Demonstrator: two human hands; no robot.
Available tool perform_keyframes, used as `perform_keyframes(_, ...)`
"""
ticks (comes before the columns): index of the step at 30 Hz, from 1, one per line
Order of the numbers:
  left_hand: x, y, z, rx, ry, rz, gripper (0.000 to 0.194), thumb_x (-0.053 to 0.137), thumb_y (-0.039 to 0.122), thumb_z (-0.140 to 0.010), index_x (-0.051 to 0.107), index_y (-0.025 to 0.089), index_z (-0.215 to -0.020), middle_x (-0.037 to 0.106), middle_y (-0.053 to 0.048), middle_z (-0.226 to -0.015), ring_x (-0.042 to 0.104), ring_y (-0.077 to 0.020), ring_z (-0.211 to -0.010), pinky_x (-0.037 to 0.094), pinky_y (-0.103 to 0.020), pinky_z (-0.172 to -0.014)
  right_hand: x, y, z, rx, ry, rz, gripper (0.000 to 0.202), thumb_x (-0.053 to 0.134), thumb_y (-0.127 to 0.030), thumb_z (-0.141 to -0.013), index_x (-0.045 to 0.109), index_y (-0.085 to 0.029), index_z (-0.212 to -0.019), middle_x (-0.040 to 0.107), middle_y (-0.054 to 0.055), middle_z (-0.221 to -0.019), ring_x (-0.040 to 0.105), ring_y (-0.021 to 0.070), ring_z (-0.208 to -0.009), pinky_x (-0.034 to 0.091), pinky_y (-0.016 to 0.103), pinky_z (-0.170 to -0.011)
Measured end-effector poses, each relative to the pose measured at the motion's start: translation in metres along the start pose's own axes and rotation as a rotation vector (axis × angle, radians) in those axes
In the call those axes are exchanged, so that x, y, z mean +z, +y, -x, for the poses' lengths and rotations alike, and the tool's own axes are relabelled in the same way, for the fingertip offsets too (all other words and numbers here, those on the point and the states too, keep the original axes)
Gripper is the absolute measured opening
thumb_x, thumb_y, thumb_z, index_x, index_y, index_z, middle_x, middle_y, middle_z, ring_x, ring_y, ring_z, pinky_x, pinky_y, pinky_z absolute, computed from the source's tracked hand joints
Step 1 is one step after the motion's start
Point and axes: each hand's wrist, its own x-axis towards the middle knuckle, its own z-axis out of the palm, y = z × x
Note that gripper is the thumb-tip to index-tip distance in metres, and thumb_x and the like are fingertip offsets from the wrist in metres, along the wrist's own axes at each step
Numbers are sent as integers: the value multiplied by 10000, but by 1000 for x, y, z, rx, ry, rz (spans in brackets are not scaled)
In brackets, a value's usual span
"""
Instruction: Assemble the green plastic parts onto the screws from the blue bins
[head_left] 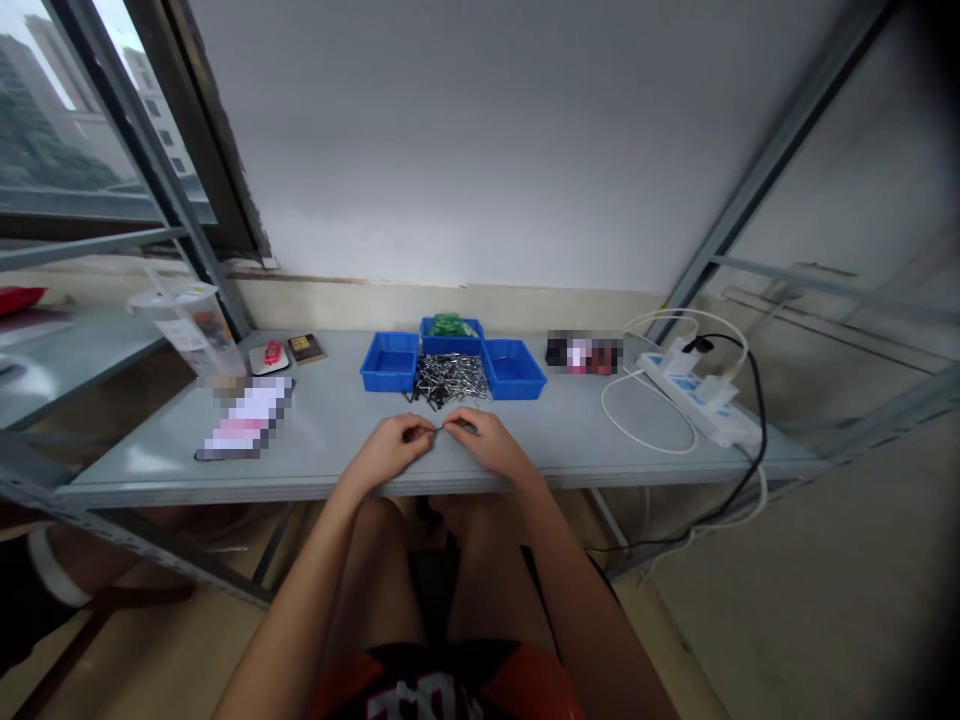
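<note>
My left hand point(397, 441) and my right hand point(475, 434) meet close together above the front part of the grey table. Between their fingertips is a small, thin dark piece point(440, 429), too small to name; both hands pinch it. Just beyond them lies a pile of small metal pieces point(451, 378), silvery with some black ones, which look like screws or pins. Around the pile stand a left blue bin point(391, 362), a right blue bin point(514, 368) and a back blue bin point(450, 338) holding a green plastic bag point(452, 325).
On the left are a blurred-out phone point(246, 418), a lidded plastic cup point(193, 335), a small white dish point(268, 358) with a red item, and a dark box point(307, 348). At right lie a power strip point(694, 395), cables and a pixelated object point(584, 353). Shelf posts flank the table point(337, 475).
</note>
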Motion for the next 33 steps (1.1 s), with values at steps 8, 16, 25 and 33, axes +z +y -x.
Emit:
perform_keyframes(8, 1, -2, -2, -1, 80, -19, 254, 480, 292, -836, 677, 149, -907, 690, -69, -901, 606, -186, -815, 454, -289, -772, 2, 1, 1, 14, -14, 28, 143, 493, -259, -864, 621, -199, -884, 654, 3, -862, 582, 140, -824, 422, 269, -757)
perform_keyframes(16, 0, -2, -1, 29, 44, -12, 288, 498, 366, -841, 681, 157, -915, 687, -70, -915, 605, -187, -822, 455, -286, -773, 1, -1, 1, 22, 20, 43, 142, 490, -249, -867, 616, -183, -855, 654, 12, -858, 582, 138, -823, 417, 265, -762)
perform_keyframes(25, -2, 1, 1, 44, 75, 54, 264, 524, 346, -827, 681, 160, -930, 688, -68, -944, 611, -182, -855, 463, -284, -801, 2, 0, 0, -22, -51, 107, 130, 532, -256, -847, 641, -191, -874, 656, 25, -891, 575, 149, -862, 423, 281, -784)
perform_keyframes(33, -3, -2, 1, -18, 130, 192, 208, 541, 303, -785, 633, 152, -895, 676, -61, -932, 615, -179, -889, 473, -292, -818, 2, -2, 0, 23, 8, 54, 164, 499, -282, -864, 631, -186, -849, 657, 12, -842, 583, 134, -801, 430, 259, -746)
